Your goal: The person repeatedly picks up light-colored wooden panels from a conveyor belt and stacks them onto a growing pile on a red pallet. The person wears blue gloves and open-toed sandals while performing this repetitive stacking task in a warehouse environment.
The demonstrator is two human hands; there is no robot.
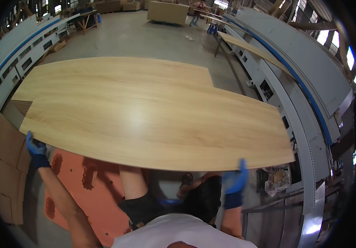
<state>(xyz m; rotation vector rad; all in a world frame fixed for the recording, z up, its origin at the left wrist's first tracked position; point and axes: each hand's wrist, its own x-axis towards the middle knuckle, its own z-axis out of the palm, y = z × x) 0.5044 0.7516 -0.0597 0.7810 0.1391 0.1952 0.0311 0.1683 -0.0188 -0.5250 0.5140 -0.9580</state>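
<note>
A long wood-grain panel (145,128) spans the view in front of me, over another light panel (174,73) whose far part sticks out beyond it. My left hand (36,149), in a blue glove, grips the near left corner of the top panel. At the near edge toward the right is my right hand (234,181), also blue-gloved and slightly blurred. One of its fingers lies over the panel's edge, and its other fingers are hidden or smeared. The panel hides most of what lies under it.
An orange pallet (99,194) lies by my legs. Stacked brown boards (2,165) stand at the left. Long grey machines flank both sides; the right machine (285,78) carries a narrow board (252,51). Farther off are a panel stack (167,13) and a person (198,12).
</note>
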